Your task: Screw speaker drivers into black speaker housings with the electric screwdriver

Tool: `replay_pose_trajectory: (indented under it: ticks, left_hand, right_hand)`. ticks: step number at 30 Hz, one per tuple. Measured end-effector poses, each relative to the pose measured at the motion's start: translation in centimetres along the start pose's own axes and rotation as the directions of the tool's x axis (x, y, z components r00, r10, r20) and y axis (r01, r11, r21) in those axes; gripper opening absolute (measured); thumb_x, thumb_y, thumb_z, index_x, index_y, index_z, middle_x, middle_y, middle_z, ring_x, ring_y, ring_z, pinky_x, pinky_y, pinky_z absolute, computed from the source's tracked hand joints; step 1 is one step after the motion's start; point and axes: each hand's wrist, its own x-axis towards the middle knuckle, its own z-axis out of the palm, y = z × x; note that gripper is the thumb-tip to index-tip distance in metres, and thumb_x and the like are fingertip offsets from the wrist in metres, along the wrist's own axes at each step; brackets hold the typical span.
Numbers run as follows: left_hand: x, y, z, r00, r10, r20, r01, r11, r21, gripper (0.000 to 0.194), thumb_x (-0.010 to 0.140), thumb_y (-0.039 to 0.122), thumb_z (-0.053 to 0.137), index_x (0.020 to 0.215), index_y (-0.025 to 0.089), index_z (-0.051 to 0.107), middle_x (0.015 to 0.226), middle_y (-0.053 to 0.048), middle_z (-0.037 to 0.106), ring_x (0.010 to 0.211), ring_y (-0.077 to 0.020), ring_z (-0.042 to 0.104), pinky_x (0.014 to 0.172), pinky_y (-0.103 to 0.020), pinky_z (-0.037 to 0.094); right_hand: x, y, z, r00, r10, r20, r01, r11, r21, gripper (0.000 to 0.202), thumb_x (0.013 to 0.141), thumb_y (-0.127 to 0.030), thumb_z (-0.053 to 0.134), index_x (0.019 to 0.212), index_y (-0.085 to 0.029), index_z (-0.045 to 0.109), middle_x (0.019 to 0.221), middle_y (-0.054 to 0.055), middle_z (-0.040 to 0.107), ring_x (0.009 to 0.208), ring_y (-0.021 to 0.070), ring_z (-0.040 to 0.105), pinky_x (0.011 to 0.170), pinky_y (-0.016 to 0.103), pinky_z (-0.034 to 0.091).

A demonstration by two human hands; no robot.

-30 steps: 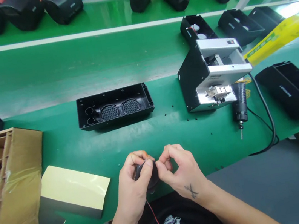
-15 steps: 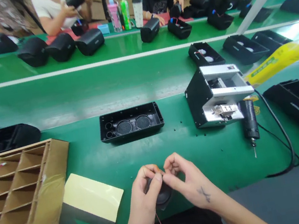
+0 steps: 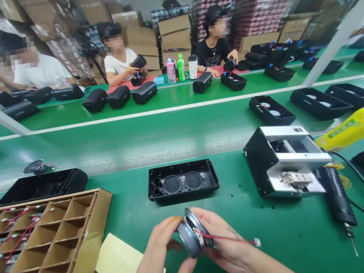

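Note:
A round speaker driver (image 3: 189, 238) with a metal frame and a red wire ending in a white plug is between my hands, low in the centre. My right hand (image 3: 221, 237) grips it from the right and beneath. My left hand (image 3: 165, 256) is curved around its left side, with fingertips at the magnet's upper edge and the thumb at its lower edge. Beyond them lies an open black housing (image 3: 184, 193) with two round grilles and two small round holes. The wire crosses over my right wrist.
A divided cardboard box (image 3: 104, 205) and yellow paper (image 3: 118, 259) are at left. A silver-black machine (image 3: 290, 160) and an electric screwdriver (image 3: 337, 199) stand at right. People sit across the green bench behind black speaker housings (image 3: 145, 93).
The view has tilted up, showing more of the background. The speaker has turned so its magnet side and wire show. My left fingers have spread wider, and my right hand has closed round it.

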Motion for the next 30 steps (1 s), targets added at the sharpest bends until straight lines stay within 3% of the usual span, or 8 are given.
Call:
replay_pose_trajectory:
  ticks: [3, 7, 10, 15, 19, 22, 26, 30]
  left_hand:
    - [2.4, 0.8, -1.2, 0.993, 0.105, -0.05, -0.096, 0.985, 0.145, 0.065, 0.097, 0.019, 0.07, 0.156, 0.04, 0.05, 0.139, -0.009, 0.07, 0.098, -0.0223, 0.079, 0.082, -0.031, 0.069]
    - [5.8, 1.4, -2.1, 0.982, 0.174, -0.072, -0.149, 0.951, 0.271, 0.058, 0.093, 0.016, 0.068, 0.147, 0.034, 0.056, 0.126, -0.006, 0.074, 0.088, -0.0172, 0.077, 0.077, -0.025, 0.067]
    - [8.7, 0.4, -3.0, 0.997, 0.079, 0.018, -0.081, 0.949, 0.306, 0.044, 0.093, 0.022, 0.065, 0.137, 0.026, 0.063, 0.125, -0.007, 0.074, 0.088, -0.0159, 0.077, 0.073, -0.023, 0.067]
    - [13.3, -1.9, -4.2, 0.978, -0.019, 0.21, -0.072, 0.906, 0.417, 0.034, 0.091, 0.026, 0.063, 0.124, 0.023, 0.069, 0.12, -0.006, 0.074, 0.074, -0.0139, 0.071, 0.071, -0.027, 0.063]
    - [16.1, -2.6, -4.0, 0.935, -0.069, 0.348, -0.13, 0.845, 0.518, 0.031, 0.088, 0.022, 0.061, 0.117, 0.021, 0.072, 0.116, -0.008, 0.074, 0.073, -0.017, 0.069, 0.07, -0.031, 0.058]
    - [17.6, -2.7, -3.8, 0.9, -0.093, 0.425, -0.19, 0.796, 0.575, 0.029, 0.089, 0.022, 0.06, 0.114, 0.019, 0.074, 0.109, -0.009, 0.074, 0.081, -0.0229, 0.071, 0.075, -0.036, 0.057]
    - [18.7, -3.3, -3.9, 0.842, -0.12, 0.527, -0.274, 0.745, 0.608, 0.036, 0.086, 0.017, 0.065, 0.121, 0.02, 0.074, 0.11, -0.01, 0.076, 0.093, -0.0289, 0.076, 0.08, -0.039, 0.058]
    - [18.8, -4.6, -3.6, 0.794, -0.133, 0.593, -0.33, 0.726, 0.604, 0.037, 0.09, 0.017, 0.065, 0.126, 0.02, 0.074, 0.116, -0.011, 0.078, 0.099, -0.0304, 0.078, 0.085, -0.041, 0.061]
  right_hand:
    - [1.3, -0.9, 0.9, 0.995, -0.099, 0.004, 0.099, 0.994, -0.046, 0.053, 0.092, -0.073, 0.069, 0.093, -0.02, 0.059, 0.08, 0.005, 0.063, 0.072, 0.0181, 0.06, 0.067, 0.03, 0.056]
    - [2.2, -3.1, -0.7, 0.96, -0.275, -0.058, 0.258, 0.943, -0.209, 0.042, 0.084, -0.043, 0.085, 0.115, -0.022, 0.067, 0.103, 0.007, 0.069, 0.093, 0.0211, 0.064, 0.082, 0.031, 0.056]
    - [2.9, -5.1, -2.8, 0.954, -0.293, -0.061, 0.265, 0.922, -0.281, 0.031, 0.094, -0.036, 0.072, 0.12, -0.021, 0.066, 0.101, 0.005, 0.068, 0.08, 0.0165, 0.064, 0.071, 0.029, 0.055]
    - [6.0, -8.0, -5.2, 0.973, -0.231, -0.022, 0.21, 0.918, -0.335, 0.015, 0.093, -0.031, 0.069, 0.098, -0.018, 0.064, 0.078, -0.001, 0.065, 0.061, 0.0109, 0.059, 0.062, 0.025, 0.053]
    - [9.3, -8.0, -5.6, 0.977, -0.206, 0.051, 0.211, 0.909, -0.36, 0.015, 0.094, -0.031, 0.063, 0.096, -0.016, 0.067, 0.086, 0.006, 0.075, 0.072, 0.0148, 0.072, 0.073, 0.03, 0.063]
    - [10.4, -7.2, -6.1, 0.963, -0.263, 0.058, 0.262, 0.864, -0.43, 0.018, 0.099, -0.028, 0.054, 0.099, -0.016, 0.067, 0.094, 0.01, 0.079, 0.083, 0.0179, 0.078, 0.082, 0.034, 0.067]
    - [8.2, -6.1, -7.4, 0.899, -0.438, -0.008, 0.334, 0.697, -0.635, 0.028, 0.108, -0.022, 0.039, 0.108, -0.015, 0.066, 0.102, 0.012, 0.078, 0.09, 0.0201, 0.076, 0.086, 0.039, 0.065]
    - [4.4, -4.1, -7.9, 0.835, -0.528, 0.157, 0.397, 0.381, -0.835, 0.021, 0.105, -0.026, 0.061, 0.118, -0.014, 0.072, 0.11, 0.015, 0.076, 0.1, 0.0306, 0.068, 0.095, 0.053, 0.057]
